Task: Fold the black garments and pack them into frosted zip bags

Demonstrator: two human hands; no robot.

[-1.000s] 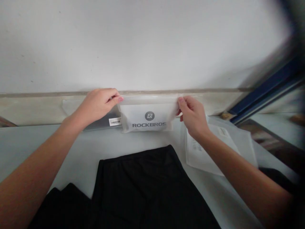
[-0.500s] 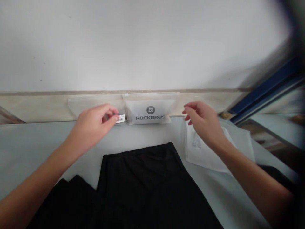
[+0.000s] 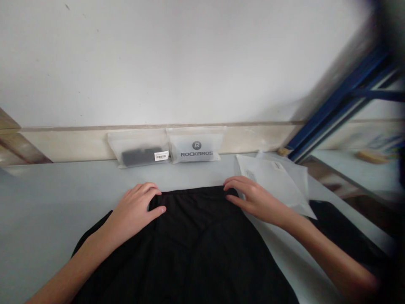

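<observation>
A black garment (image 3: 196, 240) with a straight, waistband-like top edge lies spread on the grey table, running out of view at the bottom. My left hand (image 3: 136, 209) rests at the left corner of that edge, thumb and fingers apart. At the right corner is my right hand (image 3: 249, 196), its curved fingertips touching the cloth and its thumb a little below them. Both hands are open. Just beyond the edge, a frosted zip bag with ROCKBROS printing (image 3: 196, 147) leans on the wall. Beside it leans another frosted bag (image 3: 139, 147) with dark contents and a barcode label (image 3: 161, 156).
Flat translucent bags (image 3: 275, 177) lie to the right, partly behind my right hand. A black object (image 3: 341, 228) lies under my right forearm. The white wall (image 3: 190, 63) rises behind the table (image 3: 63, 190), and a blue frame (image 3: 335, 105) slants along the right.
Both hands have come down and back from near the bags to the garment's top corners. My left hand has moved away from the labelled bag, which now shows fully.
</observation>
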